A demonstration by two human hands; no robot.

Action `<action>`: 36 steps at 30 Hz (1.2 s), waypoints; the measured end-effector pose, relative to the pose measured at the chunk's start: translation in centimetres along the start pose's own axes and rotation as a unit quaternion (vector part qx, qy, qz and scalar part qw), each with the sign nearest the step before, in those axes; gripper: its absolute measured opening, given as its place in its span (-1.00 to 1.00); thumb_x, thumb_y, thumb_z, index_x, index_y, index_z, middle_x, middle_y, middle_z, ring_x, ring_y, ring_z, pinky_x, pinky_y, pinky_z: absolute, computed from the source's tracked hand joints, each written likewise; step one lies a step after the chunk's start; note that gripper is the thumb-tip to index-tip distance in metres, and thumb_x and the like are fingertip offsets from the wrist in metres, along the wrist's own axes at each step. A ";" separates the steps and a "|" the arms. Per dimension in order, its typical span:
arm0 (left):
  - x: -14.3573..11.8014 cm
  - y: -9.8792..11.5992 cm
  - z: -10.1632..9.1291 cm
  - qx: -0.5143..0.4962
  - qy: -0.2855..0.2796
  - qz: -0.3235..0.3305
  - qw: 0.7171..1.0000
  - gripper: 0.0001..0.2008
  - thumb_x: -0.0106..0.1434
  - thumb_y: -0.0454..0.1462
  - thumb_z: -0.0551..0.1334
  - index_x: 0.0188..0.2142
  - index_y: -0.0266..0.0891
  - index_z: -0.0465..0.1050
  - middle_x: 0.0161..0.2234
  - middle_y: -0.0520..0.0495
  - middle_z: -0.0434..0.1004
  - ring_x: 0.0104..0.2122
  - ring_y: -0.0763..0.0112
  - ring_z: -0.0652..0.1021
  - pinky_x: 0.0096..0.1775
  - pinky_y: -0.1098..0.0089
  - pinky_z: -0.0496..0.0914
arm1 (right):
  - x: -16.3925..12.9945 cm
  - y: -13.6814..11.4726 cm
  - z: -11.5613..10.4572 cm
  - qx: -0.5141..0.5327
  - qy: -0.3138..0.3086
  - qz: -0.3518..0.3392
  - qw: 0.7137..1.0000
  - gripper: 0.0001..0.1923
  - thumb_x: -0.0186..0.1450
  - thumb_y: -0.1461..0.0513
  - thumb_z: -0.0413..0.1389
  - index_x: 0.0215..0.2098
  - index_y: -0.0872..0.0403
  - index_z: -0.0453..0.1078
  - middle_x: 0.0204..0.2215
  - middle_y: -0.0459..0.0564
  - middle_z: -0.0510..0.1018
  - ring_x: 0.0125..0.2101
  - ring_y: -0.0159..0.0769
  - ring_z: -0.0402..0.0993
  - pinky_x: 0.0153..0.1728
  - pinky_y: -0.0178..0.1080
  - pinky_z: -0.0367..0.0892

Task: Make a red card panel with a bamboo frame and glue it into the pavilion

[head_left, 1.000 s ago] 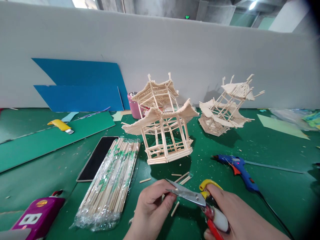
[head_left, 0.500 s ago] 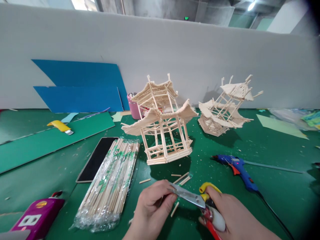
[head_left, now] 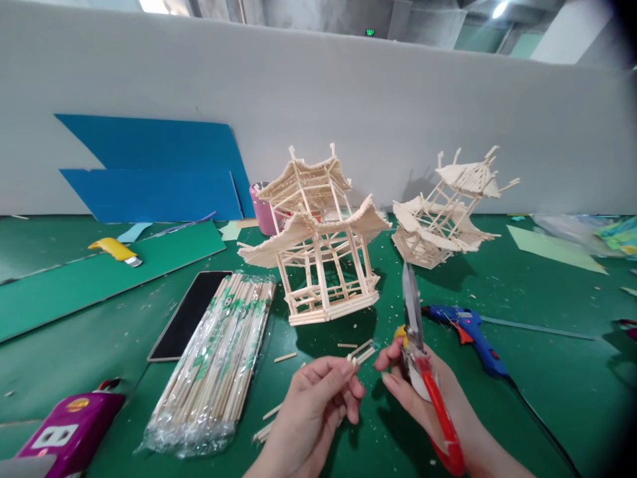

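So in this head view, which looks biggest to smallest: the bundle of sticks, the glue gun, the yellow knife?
1. bundle of sticks
2. glue gun
3. yellow knife

The knife lies farther from the camera, so its rank is less sure.

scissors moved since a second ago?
Yes. The scissors in the right hand swung from lying flat, blades toward the left hand, to blades pointing up, in front of the blue glue gun.

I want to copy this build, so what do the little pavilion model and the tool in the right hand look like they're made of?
The pale two-tiered pavilion model looks like bare, unfinished bamboo or wood sticks, matt and cream-coloured, much like the plastic-wrapped bundle of sticks beside it. The red-handled scissors in the right hand have shiny grey blades, probably steel; the glossy handles look plastic.
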State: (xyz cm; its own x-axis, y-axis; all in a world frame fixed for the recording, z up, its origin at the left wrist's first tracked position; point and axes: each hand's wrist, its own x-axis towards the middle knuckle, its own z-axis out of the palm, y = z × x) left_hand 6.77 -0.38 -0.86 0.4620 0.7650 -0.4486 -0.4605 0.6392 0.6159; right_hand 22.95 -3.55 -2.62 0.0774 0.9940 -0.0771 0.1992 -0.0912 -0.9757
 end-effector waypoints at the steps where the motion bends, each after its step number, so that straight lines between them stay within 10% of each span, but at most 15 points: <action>1: 0.1 -0.2 0.1 -0.005 -0.001 -0.008 1.000 -0.85 0.06 -0.28 0.29 -0.53 -0.36 0.46 -0.63 -0.03 0.47 -0.67 0.60 0.38 -0.56 0.57 0.22 | 0.2 -0.2 0.4 0.015 0.015 -0.015 1.000 -0.84 0.16 0.21 0.08 -0.31 0.02 0.17 -0.38 -0.06 0.44 -0.34 -0.29 0.43 -0.40 -0.30 0.36; 36: 0.6 -0.3 1.7 0.075 -0.029 0.005 0.997 -0.85 0.08 -0.31 0.24 -0.54 -0.39 0.48 -0.57 -0.11 0.54 -0.61 0.45 0.47 -0.45 0.45 0.31 | 1.6 -2.6 1.7 0.098 0.080 -0.018 0.992 -0.74 0.04 0.20 0.21 -0.34 0.05 0.26 -0.59 -0.17 0.45 -0.56 -0.38 0.43 -0.44 -0.30 0.41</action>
State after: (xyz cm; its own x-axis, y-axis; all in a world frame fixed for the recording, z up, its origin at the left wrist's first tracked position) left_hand 8.45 -0.24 -0.22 0.5038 0.7622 -0.4066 -0.3493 0.6102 0.7111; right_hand 20.86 -1.63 -0.56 0.2299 0.9730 -0.0226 0.0121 -0.0261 -0.9996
